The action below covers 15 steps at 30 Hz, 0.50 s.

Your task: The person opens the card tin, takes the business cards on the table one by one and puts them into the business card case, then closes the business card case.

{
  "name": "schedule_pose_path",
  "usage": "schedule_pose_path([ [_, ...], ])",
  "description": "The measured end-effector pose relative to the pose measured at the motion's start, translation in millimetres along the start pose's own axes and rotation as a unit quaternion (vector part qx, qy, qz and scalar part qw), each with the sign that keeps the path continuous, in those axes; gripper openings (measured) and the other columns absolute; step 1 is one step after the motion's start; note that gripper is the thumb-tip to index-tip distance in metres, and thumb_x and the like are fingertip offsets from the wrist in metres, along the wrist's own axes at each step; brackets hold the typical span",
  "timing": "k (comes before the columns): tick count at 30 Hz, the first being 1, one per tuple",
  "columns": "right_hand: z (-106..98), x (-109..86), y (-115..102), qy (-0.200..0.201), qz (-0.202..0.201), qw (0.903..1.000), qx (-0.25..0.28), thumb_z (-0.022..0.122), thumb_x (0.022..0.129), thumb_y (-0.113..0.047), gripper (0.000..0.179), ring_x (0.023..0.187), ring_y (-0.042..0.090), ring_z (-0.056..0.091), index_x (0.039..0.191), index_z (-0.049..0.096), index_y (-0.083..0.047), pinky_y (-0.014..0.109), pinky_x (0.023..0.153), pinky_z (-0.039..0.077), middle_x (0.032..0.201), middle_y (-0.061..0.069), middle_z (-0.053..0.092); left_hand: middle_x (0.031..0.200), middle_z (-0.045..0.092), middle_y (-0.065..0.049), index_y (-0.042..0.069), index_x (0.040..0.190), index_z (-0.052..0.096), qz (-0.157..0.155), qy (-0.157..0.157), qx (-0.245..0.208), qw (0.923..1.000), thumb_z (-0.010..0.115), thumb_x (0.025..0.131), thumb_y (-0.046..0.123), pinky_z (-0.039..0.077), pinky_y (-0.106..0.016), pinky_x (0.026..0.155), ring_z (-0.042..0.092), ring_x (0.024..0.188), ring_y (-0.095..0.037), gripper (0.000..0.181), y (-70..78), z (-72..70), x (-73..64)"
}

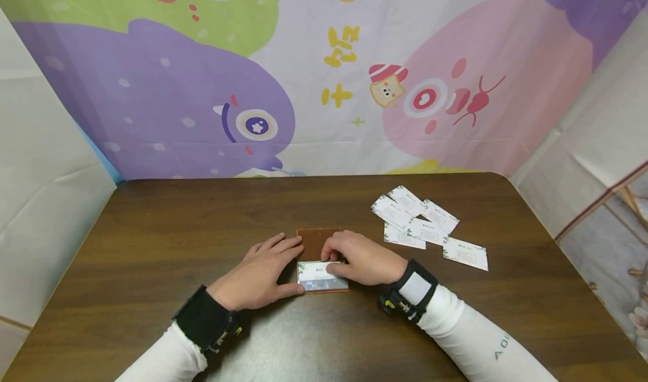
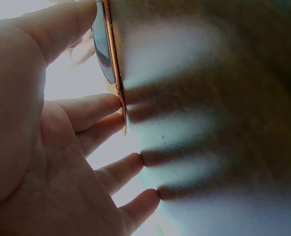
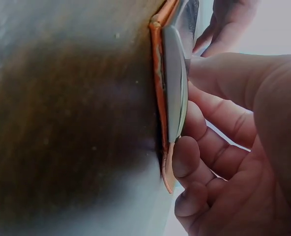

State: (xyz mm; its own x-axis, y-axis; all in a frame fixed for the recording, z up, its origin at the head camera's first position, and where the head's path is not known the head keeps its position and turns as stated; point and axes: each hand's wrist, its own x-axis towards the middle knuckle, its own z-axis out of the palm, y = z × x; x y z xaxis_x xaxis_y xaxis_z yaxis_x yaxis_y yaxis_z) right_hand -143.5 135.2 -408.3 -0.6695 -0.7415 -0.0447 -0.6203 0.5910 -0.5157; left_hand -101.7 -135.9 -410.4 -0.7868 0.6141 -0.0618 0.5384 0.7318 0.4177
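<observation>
A brown card holder [image 1: 316, 244] with an orange edge lies open on the table, its bare flap on the far side. On its near half is a white business card [image 1: 310, 270] with green leaf print, its lower part under a greyish, see-through pocket [image 1: 324, 284]. My right hand [image 1: 368, 261] pinches the card, thumb on its face and curled fingertips at its edge. With fingers spread and mostly straight, my left hand [image 1: 260, 275] rests at the holder's left side; its thumb touches the near corner. The holder's edge [image 3: 159, 83] shows side-on in the right wrist view.
Several loose white business cards [image 1: 400, 210] lie overlapping to the right of the holder, and one card [image 1: 466, 254] sits apart from them. The wooden table [image 1: 192, 219] ends at a printed cartoon cloth [image 1: 314, 140] at the back.
</observation>
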Motion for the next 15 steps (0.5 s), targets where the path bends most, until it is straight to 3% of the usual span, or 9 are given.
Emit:
schedule_pose_path([
  [15,-13.4,-5.7,5.0,0.036,0.005,0.9993,0.001,0.077,0.099,-0.018,0.019,0.096,0.016,0.058,0.115,0.070,-0.013,0.035,0.087,0.051,0.101,-0.004,0.063,0.167,0.040,-0.012,0.005,0.160,0.048,-0.002,-0.001,0.002,1.0000,0.075,0.098,0.050,0.029,-0.072,0.116,0.025,0.157,-0.043,0.081,1.0,0.2,0.7],
])
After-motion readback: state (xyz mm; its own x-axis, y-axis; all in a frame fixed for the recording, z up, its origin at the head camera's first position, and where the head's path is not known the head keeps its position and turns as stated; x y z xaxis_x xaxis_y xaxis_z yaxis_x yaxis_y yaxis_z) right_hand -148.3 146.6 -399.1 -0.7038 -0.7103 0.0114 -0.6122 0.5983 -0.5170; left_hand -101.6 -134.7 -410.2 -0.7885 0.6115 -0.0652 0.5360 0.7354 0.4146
